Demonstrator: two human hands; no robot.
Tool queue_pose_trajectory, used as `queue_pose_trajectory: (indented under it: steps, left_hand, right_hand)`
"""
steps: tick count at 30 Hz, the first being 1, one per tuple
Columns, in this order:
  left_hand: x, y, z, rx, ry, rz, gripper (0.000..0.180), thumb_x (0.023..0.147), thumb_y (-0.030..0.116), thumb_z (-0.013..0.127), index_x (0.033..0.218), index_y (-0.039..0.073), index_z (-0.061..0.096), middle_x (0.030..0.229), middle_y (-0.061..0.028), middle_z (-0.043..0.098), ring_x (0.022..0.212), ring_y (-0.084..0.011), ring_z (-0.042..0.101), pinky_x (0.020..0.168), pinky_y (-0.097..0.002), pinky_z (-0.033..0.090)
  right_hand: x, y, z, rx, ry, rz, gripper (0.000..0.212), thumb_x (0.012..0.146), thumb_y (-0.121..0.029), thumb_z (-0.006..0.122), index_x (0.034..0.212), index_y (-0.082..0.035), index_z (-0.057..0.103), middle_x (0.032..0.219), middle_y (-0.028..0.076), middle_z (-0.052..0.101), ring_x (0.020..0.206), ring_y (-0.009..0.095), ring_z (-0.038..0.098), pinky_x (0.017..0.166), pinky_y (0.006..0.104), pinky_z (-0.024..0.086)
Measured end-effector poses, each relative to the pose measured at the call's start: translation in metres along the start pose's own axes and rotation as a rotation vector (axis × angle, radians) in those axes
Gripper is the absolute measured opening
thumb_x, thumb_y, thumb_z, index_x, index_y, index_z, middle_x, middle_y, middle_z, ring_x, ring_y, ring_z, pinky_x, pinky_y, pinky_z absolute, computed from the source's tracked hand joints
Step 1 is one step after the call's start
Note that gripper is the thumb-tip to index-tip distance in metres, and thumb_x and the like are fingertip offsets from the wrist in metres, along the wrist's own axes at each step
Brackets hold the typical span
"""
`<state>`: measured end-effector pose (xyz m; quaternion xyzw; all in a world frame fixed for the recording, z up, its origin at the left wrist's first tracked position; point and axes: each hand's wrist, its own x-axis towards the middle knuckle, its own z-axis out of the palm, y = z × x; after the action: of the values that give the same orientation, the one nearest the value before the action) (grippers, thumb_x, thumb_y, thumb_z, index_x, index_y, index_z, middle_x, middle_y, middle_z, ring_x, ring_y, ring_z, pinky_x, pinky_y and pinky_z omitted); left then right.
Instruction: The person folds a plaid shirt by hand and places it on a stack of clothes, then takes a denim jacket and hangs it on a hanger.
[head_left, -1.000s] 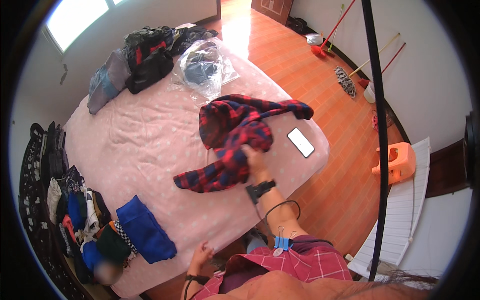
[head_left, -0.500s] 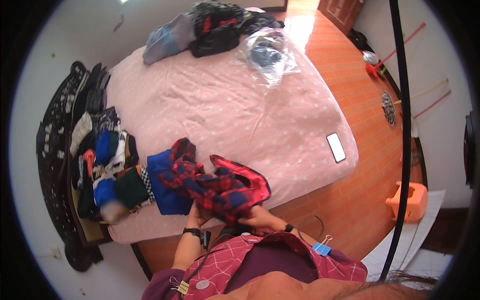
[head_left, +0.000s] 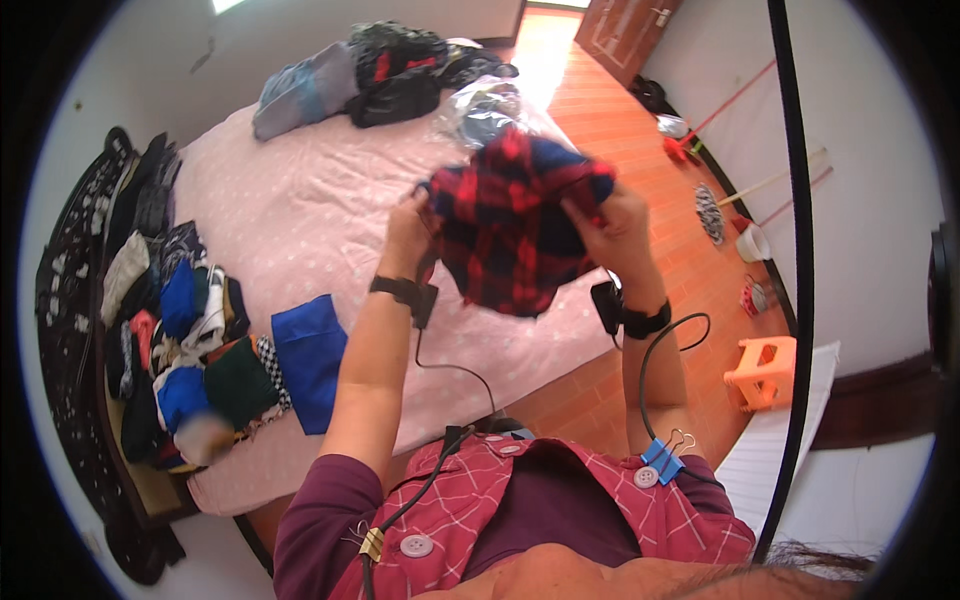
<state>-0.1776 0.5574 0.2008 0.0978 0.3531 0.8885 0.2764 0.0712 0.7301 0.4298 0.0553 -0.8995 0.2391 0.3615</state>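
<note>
A red and navy plaid shirt (head_left: 515, 235) hangs in the air above the bed, held up between my two hands. My left hand (head_left: 408, 232) is closed on its left edge. My right hand (head_left: 617, 238) grips the other edge, fingers pressed against the cloth. The shirt's lower part is bunched and slightly blurred. Below my left forearm, a flat blue cloth (head_left: 308, 362) lies on the pink bedspread (head_left: 270, 225), beside a dark green folded garment (head_left: 240, 382).
A heap of mixed clothes (head_left: 180, 330) fills the bed's left side by a dark headboard (head_left: 80, 300). At the far end lie dark clothes (head_left: 395, 85) and a clear plastic bag (head_left: 485, 112). An orange stool (head_left: 762, 372) and a mop head (head_left: 709, 214) are at the right.
Both hands have lifted the plaid shirt off the bed and the blue cloth, up and forward. They have spread apart, stretching it between them. The blue cloth now shows fully.
</note>
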Motion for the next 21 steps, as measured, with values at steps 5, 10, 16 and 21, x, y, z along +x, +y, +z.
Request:
queue_pose_trajectory:
  steps: [5,10,16,21]
  left_hand:
    - [-0.015,0.073,0.021,0.208,-0.202,0.053,0.02,0.099,0.02,0.051,0.106,0.005,0.064,0.088,-0.0044,0.068,0.075,-0.0149,0.064,0.066,-0.0307,0.051]
    - [-0.064,0.022,-0.068,0.929,-0.12,-0.404,0.026,0.094,0.024,0.059,0.096,-0.001,0.067,0.079,-0.009,0.068,0.067,-0.0186,0.065,0.059,-0.0326,0.052]
    - [-0.188,-0.03,-0.179,0.6,0.47,-0.798,0.036,0.097,0.025,0.053,0.121,-0.001,0.053,0.103,-0.0189,0.067,0.084,-0.0276,0.068,0.073,-0.0376,0.056]
    - [-0.218,-0.054,-0.189,0.624,0.765,-0.825,0.052,0.095,0.034,0.058,0.134,0.002,0.045,0.102,-0.0123,0.064,0.083,-0.0252,0.065,0.072,-0.0376,0.055]
  right_hand:
    - [-0.032,-0.016,-0.04,-0.325,0.096,-0.032,0.027,0.072,-0.016,0.081,0.093,-0.002,0.07,0.081,0.014,0.068,0.072,0.033,0.067,0.062,0.0383,0.053]
    - [-0.201,0.026,0.063,-0.13,-0.323,0.241,0.03,0.069,-0.011,0.07,0.098,-0.007,0.064,0.095,0.02,0.063,0.088,0.04,0.061,0.071,0.049,0.049]
    - [-0.382,0.068,0.107,0.079,-1.253,0.541,0.047,0.074,-0.023,0.073,0.12,-0.019,0.062,0.1,0.022,0.066,0.095,0.04,0.063,0.081,0.0478,0.052]
    - [-0.353,0.157,0.139,0.102,-0.591,0.756,0.057,0.073,-0.023,0.072,0.125,-0.008,0.054,0.1,0.026,0.064,0.095,0.039,0.063,0.078,0.0452,0.051]
